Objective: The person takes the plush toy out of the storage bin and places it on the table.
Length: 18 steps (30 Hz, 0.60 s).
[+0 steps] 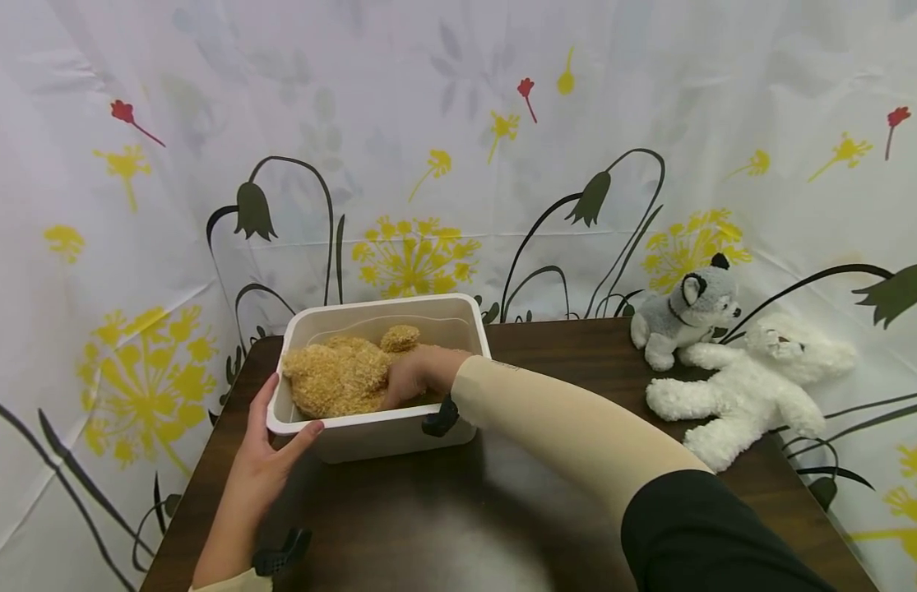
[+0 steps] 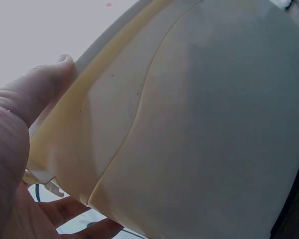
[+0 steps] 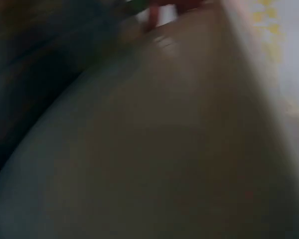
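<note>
A white plastic bin (image 1: 399, 440) stands near the back left of the table with a curly tan plush toy (image 1: 335, 374) inside. My left hand (image 1: 269, 460) grips the bin's front left corner. In the left wrist view its thumb (image 2: 45, 84) lies along the rim and its fingers (image 2: 65, 211) curve around the corner. My right hand (image 1: 421, 374) reaches down into the bin beside the plush toy; its fingertips are hidden, and I cannot tell whether it holds anything. The right wrist view is dark and blurred, mostly filled by the bin's inner wall (image 3: 154, 149).
At the table's right side sit a grey and white husky plush (image 1: 683, 312) and a white plush animal (image 1: 754, 390) lying sprawled. The brown wooden table (image 1: 458, 526) meets a floral curtain (image 1: 443, 164) behind and at both sides. My right forearm crosses over the table.
</note>
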Each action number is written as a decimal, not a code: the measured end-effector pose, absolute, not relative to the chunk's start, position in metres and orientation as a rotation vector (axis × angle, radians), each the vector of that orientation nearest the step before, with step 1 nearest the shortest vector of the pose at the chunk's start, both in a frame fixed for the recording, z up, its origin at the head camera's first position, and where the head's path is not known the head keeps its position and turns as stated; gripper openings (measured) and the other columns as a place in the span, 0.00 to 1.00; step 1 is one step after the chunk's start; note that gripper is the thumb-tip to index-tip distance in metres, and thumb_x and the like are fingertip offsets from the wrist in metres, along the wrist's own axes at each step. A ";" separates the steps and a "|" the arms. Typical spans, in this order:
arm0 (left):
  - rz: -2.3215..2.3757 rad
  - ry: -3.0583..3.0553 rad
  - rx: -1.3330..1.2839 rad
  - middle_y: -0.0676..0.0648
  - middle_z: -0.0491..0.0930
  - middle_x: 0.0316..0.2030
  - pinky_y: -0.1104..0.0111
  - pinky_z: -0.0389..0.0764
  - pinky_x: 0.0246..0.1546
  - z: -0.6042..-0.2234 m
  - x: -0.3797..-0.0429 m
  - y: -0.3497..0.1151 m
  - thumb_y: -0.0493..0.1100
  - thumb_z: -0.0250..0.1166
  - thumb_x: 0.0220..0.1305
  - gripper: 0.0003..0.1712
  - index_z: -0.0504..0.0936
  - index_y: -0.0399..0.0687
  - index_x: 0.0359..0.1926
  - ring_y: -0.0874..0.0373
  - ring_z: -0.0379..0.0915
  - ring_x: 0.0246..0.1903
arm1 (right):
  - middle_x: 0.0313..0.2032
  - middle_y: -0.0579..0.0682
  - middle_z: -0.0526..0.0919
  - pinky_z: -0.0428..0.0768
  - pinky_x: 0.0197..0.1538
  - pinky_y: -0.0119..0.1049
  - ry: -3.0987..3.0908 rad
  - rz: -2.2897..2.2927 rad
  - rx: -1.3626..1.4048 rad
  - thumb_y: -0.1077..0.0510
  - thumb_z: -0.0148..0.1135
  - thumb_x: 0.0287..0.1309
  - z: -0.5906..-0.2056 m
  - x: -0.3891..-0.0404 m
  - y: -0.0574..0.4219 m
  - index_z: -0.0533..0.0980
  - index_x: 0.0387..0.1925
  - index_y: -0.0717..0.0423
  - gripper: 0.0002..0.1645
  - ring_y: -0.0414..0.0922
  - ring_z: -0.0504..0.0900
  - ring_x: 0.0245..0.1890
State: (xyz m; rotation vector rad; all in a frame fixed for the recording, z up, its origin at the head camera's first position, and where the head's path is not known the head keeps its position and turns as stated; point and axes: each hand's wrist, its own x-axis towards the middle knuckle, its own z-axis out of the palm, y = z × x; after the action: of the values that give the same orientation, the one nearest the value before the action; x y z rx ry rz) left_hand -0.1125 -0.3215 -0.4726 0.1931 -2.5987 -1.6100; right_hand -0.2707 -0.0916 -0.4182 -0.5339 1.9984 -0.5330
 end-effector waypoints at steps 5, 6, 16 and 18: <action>-1.612 -2.606 0.193 0.43 0.43 0.80 0.31 0.59 0.66 -0.473 -0.113 -0.322 0.57 0.70 0.65 0.59 0.33 0.83 0.78 0.37 0.48 0.75 | 0.47 0.48 0.83 0.83 0.46 0.40 2.056 -0.524 -0.591 0.39 0.73 0.54 -0.431 -0.275 -0.092 0.81 0.55 0.50 0.31 0.46 0.85 0.41; -1.612 -2.607 0.196 0.43 0.43 0.80 0.32 0.59 0.67 -0.474 -0.113 -0.322 0.57 0.70 0.65 0.59 0.33 0.83 0.78 0.37 0.48 0.75 | 0.48 0.47 0.82 0.82 0.47 0.40 2.061 -0.550 -0.570 0.38 0.73 0.54 -0.431 -0.275 -0.091 0.80 0.57 0.49 0.33 0.46 0.85 0.41; -1.623 -2.623 0.230 0.44 0.39 0.81 0.31 0.57 0.67 -0.473 -0.113 -0.321 0.59 0.69 0.64 0.60 0.31 0.83 0.78 0.35 0.46 0.76 | 0.70 0.49 0.69 0.73 0.52 0.37 2.081 -0.740 -0.485 0.35 0.68 0.51 -0.406 -0.279 -0.082 0.72 0.66 0.53 0.45 0.44 0.73 0.57; -1.625 -2.620 0.230 0.44 0.39 0.81 0.31 0.57 0.68 -0.472 -0.113 -0.321 0.59 0.69 0.64 0.60 0.31 0.84 0.78 0.35 0.45 0.76 | 0.74 0.48 0.64 0.70 0.53 0.38 2.086 -0.792 -0.488 0.35 0.67 0.51 -0.395 -0.280 -0.076 0.67 0.71 0.51 0.49 0.44 0.70 0.57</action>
State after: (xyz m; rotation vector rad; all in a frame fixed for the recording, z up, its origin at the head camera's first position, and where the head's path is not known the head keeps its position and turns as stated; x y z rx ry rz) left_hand -0.1128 -0.3206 -0.4718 0.2298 -2.6196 -1.6251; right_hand -0.2800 -0.0763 -0.3949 -0.4879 2.0859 -0.7916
